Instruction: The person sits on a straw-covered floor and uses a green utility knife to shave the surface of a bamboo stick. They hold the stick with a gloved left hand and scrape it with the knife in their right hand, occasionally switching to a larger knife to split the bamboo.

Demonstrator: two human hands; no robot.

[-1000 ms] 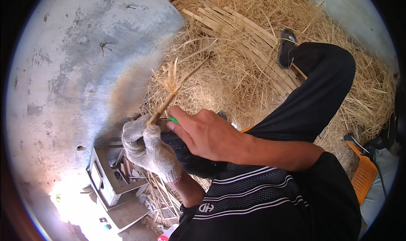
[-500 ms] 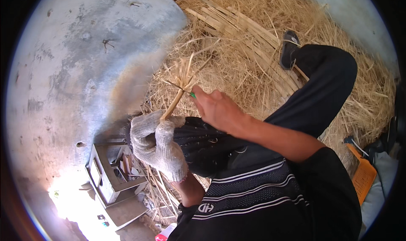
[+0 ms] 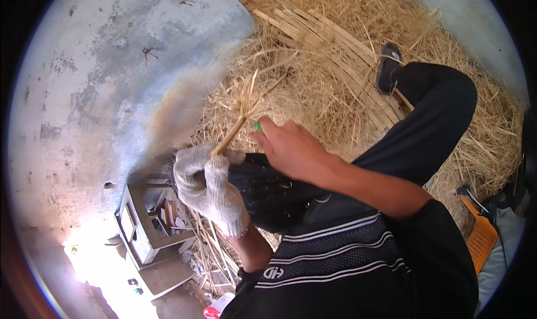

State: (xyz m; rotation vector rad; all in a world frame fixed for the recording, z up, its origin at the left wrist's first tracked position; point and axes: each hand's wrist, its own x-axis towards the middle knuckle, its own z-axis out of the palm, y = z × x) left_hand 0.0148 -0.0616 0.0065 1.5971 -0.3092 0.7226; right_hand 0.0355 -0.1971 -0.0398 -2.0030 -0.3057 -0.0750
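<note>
In a knitted white glove, my left hand (image 3: 210,187) is closed round the lower end of a pale bamboo stick (image 3: 230,134). The stick tilts up and away, and its far end is split into a spray of thin strips (image 3: 244,100). My bare right hand (image 3: 296,151) is just right of the stick, fingers wrapped round a small green-handled knife (image 3: 258,126). Only a bit of the green shows past the fingers; its blade cannot be made out now. A small gap lies between the right hand and the stick.
Straw-like shavings (image 3: 313,95) cover the floor, with long flat slats (image 3: 330,39) lying on them. A pale wall (image 3: 112,84) rises at left. Below it stands a wooden box frame (image 3: 151,246) beside loose sticks. My bent leg (image 3: 430,112) and an orange plastic piece (image 3: 482,243) are at right.
My right hand has drawn slightly right and down, off the stick; the dark blade that lay across it no longer shows there. My left hand keeps its grip on the stick.
</note>
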